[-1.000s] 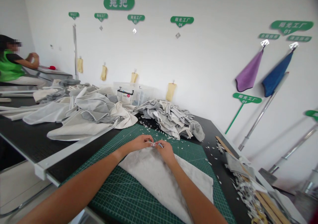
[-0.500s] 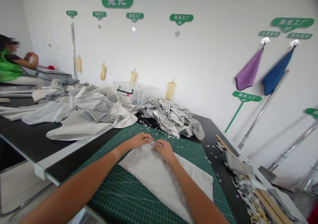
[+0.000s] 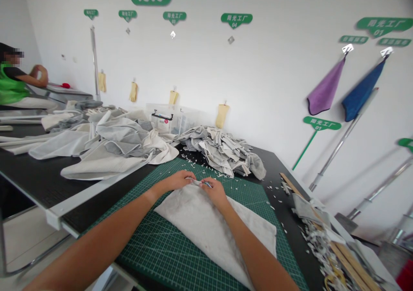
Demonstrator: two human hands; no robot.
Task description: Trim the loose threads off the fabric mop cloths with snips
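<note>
Pale grey, broad fabric cloth [image 3: 200,226]: left hand [image 3: 181,180] pinching its far edge, right hand [image 3: 215,191] clamped just beside with a slim bluish tool [image 3: 207,184], and it's spreading nearside of them over green gridded mat [image 3: 155,248]!

Above the bare left hand [image 3: 179,181] and bare right hand [image 3: 215,192], the air is open toward the plain white wall [image 3: 267,88]. The green gridded cutting mat [image 3: 164,256] shows bare on both sides of the flat, pale grey cloth [image 3: 200,218], leaving low passage there. Straight ahead, a crumpled heap of grey-and-white fabric [image 3: 222,151] blocks the way; a broad mound of pale fabric sheets [image 3: 119,136] obstructs the left front, and shredded white scraps [image 3: 318,243] beside brown wooden strips [image 3: 351,265] crowd the right.
</note>
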